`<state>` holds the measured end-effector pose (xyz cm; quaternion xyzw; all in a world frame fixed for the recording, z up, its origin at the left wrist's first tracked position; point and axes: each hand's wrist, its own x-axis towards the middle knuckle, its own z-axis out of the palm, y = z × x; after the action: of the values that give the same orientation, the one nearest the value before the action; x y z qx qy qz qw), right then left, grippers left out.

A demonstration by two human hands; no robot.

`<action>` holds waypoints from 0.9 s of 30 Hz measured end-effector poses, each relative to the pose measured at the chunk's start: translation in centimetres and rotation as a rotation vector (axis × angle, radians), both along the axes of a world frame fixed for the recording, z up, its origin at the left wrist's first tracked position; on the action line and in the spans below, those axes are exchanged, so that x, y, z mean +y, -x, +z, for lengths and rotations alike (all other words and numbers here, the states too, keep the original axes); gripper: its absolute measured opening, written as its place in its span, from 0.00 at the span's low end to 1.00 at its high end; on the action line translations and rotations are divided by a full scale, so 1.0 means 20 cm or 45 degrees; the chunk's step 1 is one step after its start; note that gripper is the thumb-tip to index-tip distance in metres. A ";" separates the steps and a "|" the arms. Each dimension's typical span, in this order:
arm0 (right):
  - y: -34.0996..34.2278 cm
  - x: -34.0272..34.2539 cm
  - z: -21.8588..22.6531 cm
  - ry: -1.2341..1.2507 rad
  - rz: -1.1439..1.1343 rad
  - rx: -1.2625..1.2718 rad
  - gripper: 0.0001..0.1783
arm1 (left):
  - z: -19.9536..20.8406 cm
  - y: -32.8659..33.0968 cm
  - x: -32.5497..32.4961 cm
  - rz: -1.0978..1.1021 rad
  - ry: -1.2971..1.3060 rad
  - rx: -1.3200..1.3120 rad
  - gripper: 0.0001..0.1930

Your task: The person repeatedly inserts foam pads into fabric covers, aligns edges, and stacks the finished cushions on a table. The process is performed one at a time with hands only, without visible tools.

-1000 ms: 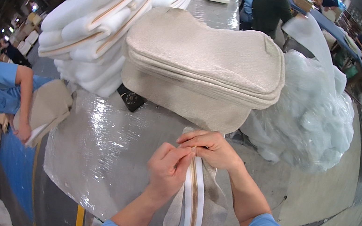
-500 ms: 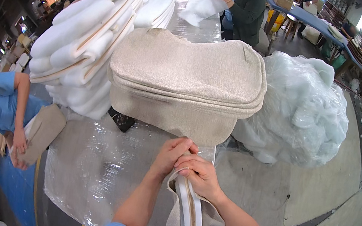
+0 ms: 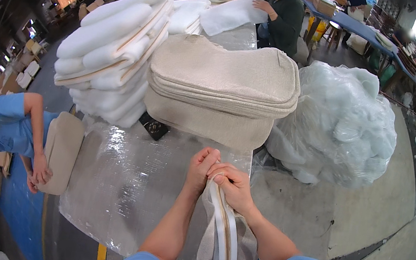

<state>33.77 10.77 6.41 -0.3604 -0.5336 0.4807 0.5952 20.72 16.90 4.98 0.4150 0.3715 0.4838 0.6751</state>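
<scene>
A beige fabric cover (image 3: 207,241) with a long zipper (image 3: 228,226) on white tape hangs toward my body over the near part of the table. My right hand (image 3: 232,186) is closed on its upper end, the thumb lying on top. Pressed against it, my left hand (image 3: 203,169) is closed in a fist at the same end; its fingertips and the bit of cover in them are mostly hidden. Beyond my hands lies a stack of beige fabric covers (image 3: 222,72), the lowest one sticking out toward me.
White padding sheets (image 3: 119,34) are piled on the left of the plastic-wrapped table (image 3: 122,187). A dark flat object (image 3: 153,127) lies beside them. At right bulges a clear bag of white filling (image 3: 336,126). One co-worker (image 3: 19,122) handles beige pieces at left; another (image 3: 284,25) holds white padding.
My hands have lifted slightly away from me with the cover, and the left is now more fisted. The left co-worker's beige piece has turned more upright; the far co-worker's padding lies flatter.
</scene>
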 end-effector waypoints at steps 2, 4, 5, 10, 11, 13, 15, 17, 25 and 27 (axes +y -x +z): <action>0.02 -0.06 -0.01 -0.001 -0.005 0.053 0.06 | 0.02 0.04 -0.06 -0.023 -0.013 0.009 0.15; 0.05 -0.09 -0.03 0.020 -0.018 0.071 0.06 | -0.01 0.08 -0.09 -0.069 0.038 -0.021 0.14; 0.07 -0.09 -0.05 0.011 -0.023 0.066 0.07 | -0.02 0.09 -0.09 -0.061 0.062 -0.017 0.15; 0.08 -0.03 -0.13 -0.059 -0.041 -0.065 0.09 | -0.04 0.10 -0.07 -0.120 0.160 0.024 0.16; 0.07 -0.02 -0.11 -0.013 0.009 -0.097 0.08 | -0.06 0.12 -0.05 -0.119 0.179 0.025 0.16; 0.06 0.01 -0.06 0.082 0.101 -0.167 0.08 | -0.09 0.15 -0.01 -0.127 0.218 0.023 0.17; 0.01 0.06 0.01 0.149 0.186 -0.326 0.10 | -0.12 0.14 0.01 -0.156 0.180 0.026 0.20; 0.00 0.06 0.09 0.262 0.229 -0.487 0.11 | -0.18 0.16 0.01 -0.188 0.273 -0.082 0.23; 0.20 -0.05 0.08 0.006 -0.249 -0.518 0.10 | -0.54 0.23 -0.03 -0.118 0.505 -0.388 0.36; 0.19 -0.06 0.11 -0.041 -0.234 -0.386 0.07 | -0.61 0.24 -0.07 -0.053 0.558 -0.436 0.35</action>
<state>30.06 9.53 8.60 -0.4663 -0.5897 0.3559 0.5551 15.82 15.45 -7.14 0.1788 0.3391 0.4413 0.8114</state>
